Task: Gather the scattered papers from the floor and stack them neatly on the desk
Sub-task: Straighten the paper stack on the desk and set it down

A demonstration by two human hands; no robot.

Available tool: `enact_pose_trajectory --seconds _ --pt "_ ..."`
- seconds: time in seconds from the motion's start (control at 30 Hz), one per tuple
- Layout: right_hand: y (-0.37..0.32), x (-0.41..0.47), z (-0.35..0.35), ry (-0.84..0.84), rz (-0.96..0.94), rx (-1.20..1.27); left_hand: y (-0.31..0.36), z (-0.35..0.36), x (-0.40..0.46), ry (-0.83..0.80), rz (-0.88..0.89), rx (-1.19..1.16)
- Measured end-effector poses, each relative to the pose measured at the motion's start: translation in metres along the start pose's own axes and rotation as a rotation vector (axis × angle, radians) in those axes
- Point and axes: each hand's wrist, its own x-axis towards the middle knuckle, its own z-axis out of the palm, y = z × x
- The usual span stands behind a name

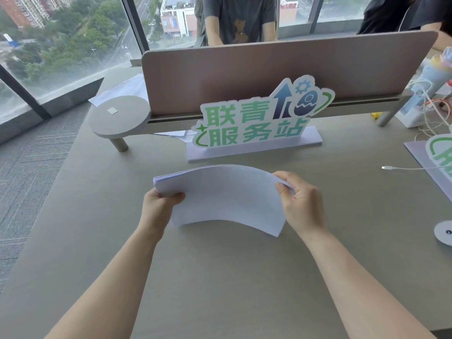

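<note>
Both hands clamped on one stack of white papers [225,196], held just above the grey worktop [220,277], near its middle. Left hand [159,204] gripping the stack's left edge: thumb curled over the top sheet, fingers hidden beneath. Right hand [298,199] pinching the right edge, thumb on top, fingers curled under. Stack bowed upward into an arch between the two grips, near edge lifted clear of the worktop. Just beyond, a standing green-and-white sign [254,123] on a white base, in front of a pink divider panel [269,69]. To the far left, a round grey shelf [119,118].
</note>
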Motion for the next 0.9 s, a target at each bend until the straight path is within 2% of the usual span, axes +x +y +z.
enact_pose_trajectory --seconds 0.07,0.13,0.23,0.4,0.5,0.6,0.67,0.73,0.8,0.9 --pt "0.0 0.003 0.0 0.039 -0.082 -0.082 0.001 0.002 0.002 0.025 0.013 0.028" --pt "-0.002 0.005 -0.001 0.044 -0.08 -0.066 0.0 0.003 0.004 0.046 0.019 0.05" --pt "-0.002 0.006 -0.001 0.03 0.058 0.015 -0.005 0.003 0.006 0.096 -0.016 0.086" --pt "0.005 0.005 -0.004 0.072 0.296 0.215 -0.033 0.0 -0.007 0.186 -0.202 0.186" --pt "0.014 0.004 -0.004 0.151 0.438 0.349 -0.049 0.009 -0.023 0.181 -0.349 0.113" --pt "0.019 0.0 0.001 0.234 0.574 0.477 -0.052 0.028 -0.044 0.106 -0.426 -0.187" --pt "0.021 -0.004 0.005 0.278 0.641 0.544 -0.048 0.043 -0.058 -0.053 -0.423 -0.331" --pt "0.023 -0.008 0.009 0.314 0.7 0.605 -0.044 0.057 -0.068 -0.205 -0.383 -0.339" --pt "0.022 -0.013 0.013 0.345 0.762 0.669 -0.043 0.069 -0.075 -0.276 -0.327 -0.267" --pt "0.022 -0.022 0.019 0.371 0.824 0.749 -0.047 0.08 -0.076 -0.23 -0.237 -0.228"
